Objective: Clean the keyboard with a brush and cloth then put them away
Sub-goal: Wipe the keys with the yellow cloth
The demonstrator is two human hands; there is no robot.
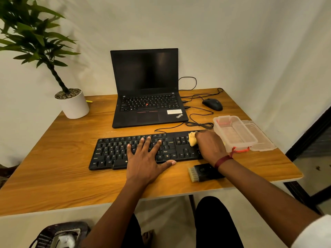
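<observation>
A black wired keyboard (pixel 114 153) lies across the front of the wooden desk (pixel 53 167). My left hand (pixel 146 156) rests flat on its middle keys with the fingers spread. My right hand (pixel 209 145) grips a yellow cloth (pixel 192 139) and holds it against the keyboard's right end, near the number pad. Most of the cloth is hidden under that hand. A black brush (pixel 202 172) with pale bristles lies on the desk just in front of the keyboard's right end, partly under my right wrist.
A clear plastic box (pixel 234 133) stands open right of the keyboard, its lid (pixel 259 138) beside it. Behind are an open black laptop (pixel 146 90), a black mouse (pixel 213 104) with loose cables, and a potted plant (pixel 71 102) at the back left corner.
</observation>
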